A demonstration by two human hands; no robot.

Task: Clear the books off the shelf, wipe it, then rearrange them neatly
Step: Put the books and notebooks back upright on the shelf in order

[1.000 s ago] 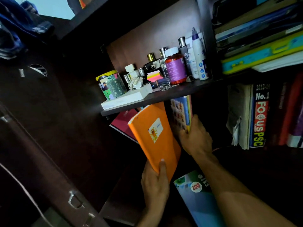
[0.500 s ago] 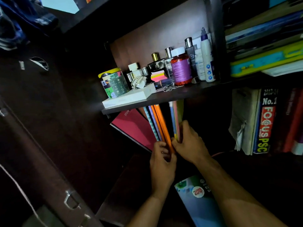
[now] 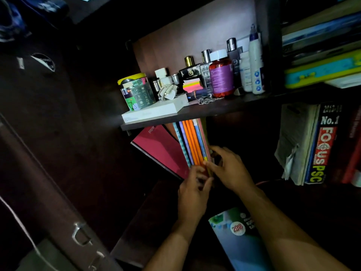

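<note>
Two hands [image 3: 210, 173] pinch thin notebooks [image 3: 192, 142] together (squaring the leaning row) under the upper shelf [image 3: 214, 110].

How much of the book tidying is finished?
Done: a few thin books already stand together under the toiletry shelf, beside a leaning pink book. In hand: the left hand and right hand are squaring that bunch at its lower end. Left: a blue 2018 book lies flat below, not yet stood up. Whether the shelf was wiped cannot be seen.
</note>
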